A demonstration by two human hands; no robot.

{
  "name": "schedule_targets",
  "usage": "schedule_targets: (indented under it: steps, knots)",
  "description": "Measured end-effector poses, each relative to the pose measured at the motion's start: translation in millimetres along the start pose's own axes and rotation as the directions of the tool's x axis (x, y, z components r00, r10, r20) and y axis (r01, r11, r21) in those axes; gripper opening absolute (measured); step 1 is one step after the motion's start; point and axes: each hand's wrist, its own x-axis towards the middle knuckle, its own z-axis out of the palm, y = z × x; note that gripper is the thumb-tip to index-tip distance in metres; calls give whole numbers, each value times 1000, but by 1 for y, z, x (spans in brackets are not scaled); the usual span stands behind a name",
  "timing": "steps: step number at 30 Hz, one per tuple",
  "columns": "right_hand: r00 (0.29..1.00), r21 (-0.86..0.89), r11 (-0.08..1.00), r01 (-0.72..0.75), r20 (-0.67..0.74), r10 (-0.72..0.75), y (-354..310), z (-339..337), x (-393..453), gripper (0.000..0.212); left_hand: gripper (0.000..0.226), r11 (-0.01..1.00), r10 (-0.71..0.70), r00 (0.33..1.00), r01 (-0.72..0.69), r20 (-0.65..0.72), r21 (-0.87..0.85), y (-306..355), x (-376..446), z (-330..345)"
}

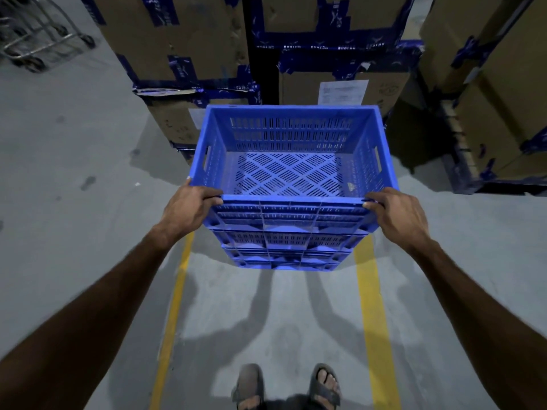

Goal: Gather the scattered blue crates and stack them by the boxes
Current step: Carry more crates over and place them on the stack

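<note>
2 walls of cardboard boxes (189, 39) stand at the far side of the grey concrete floor (74, 173). They are brown, stacked high, and sealed with dark blue printed tape. One box behind the crate carries a white paper label (343, 91). More boxes of the same kind (497, 84) stand on the right side.

Just in front of the boxes stands a stack of blue crates (291, 232). I count at least 3 layers from the near side, but the exact number I cannot tell. The top crate (291, 137) is open upward, with slotted walls, a handle hole in each short side and a pale grid bottom with nothing in it. The stack seems to rest on the floor, between 2 yellow painted lines (368, 306).

The person stands close to the stack, both bare arms stretched forward. The left hand (189, 210) grips the near left corner of the top crate, with the fingers curled over the rim. The right hand (395, 213) grips the near right corner in the same way.

In the far left corner is a metal trolley (38, 37) with small wheels, well apart from the crates. At the bottom edge 2 feet in dark sandals (324, 386) stand between the yellow lines.
</note>
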Motion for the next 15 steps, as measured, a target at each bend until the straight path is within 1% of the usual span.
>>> schedule_targets:
  steps: [3, 7, 12, 15]
  knots:
    - [1000, 22, 1000, -21, 4, 21, -1, -1, 0, 29, 50, 1000, -9, 1000, 9, 16, -5, -1, 2, -2]
    - [999, 33, 999, -26, -18, 26, -3, 0, -3, 29, 48, 1000, 4, 1000, -4, 24, -6, -3, 4, -5]
    - [1000, 42, 999, -26, 2, 26, -2, -2, -2, 29, 45, 999, -15, 1000, 15, 18, -32, -2, 2, -2]
    - [1000, 44, 999, -31, 0, 31, -5, -4, -2, 26, 45, 1000, -21, 999, 21, 25, -17, -4, 2, -2]
